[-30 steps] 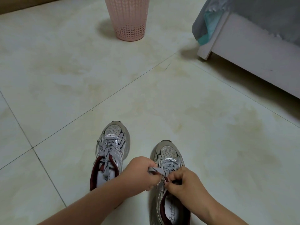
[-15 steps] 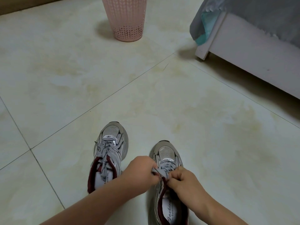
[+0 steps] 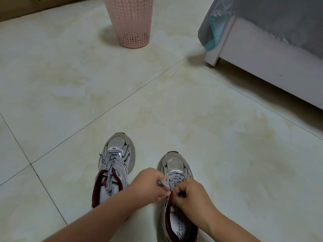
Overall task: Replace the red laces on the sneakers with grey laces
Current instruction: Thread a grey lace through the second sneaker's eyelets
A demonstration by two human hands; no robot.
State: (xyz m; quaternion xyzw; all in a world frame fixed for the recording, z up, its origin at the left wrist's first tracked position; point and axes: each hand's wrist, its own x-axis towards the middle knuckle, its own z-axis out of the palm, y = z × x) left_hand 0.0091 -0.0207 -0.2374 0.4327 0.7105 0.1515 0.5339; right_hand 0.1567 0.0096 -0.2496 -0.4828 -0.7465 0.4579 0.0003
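Observation:
Two grey sneakers with dark red lining stand side by side on the tiled floor. The left sneaker [image 3: 116, 165] carries a grey lace [image 3: 109, 167] tied in a bow, its ends lying in the shoe's opening. Over the right sneaker [image 3: 176, 165] both hands work at the top eyelets. My left hand [image 3: 148, 185] pinches an end of that shoe's grey lace [image 3: 164, 184]. My right hand [image 3: 190, 194] pinches the lace close beside it, above the tongue. No red lace is in view.
A pink perforated basket [image 3: 132, 23] stands on the floor far ahead. A white bed frame [image 3: 262, 63] with a grey cover hanging over it fills the upper right. A wooden skirting runs along the top left corner.
My hands have stayed on the right sneaker's lace and drawn closer together. The view has tilted a little.

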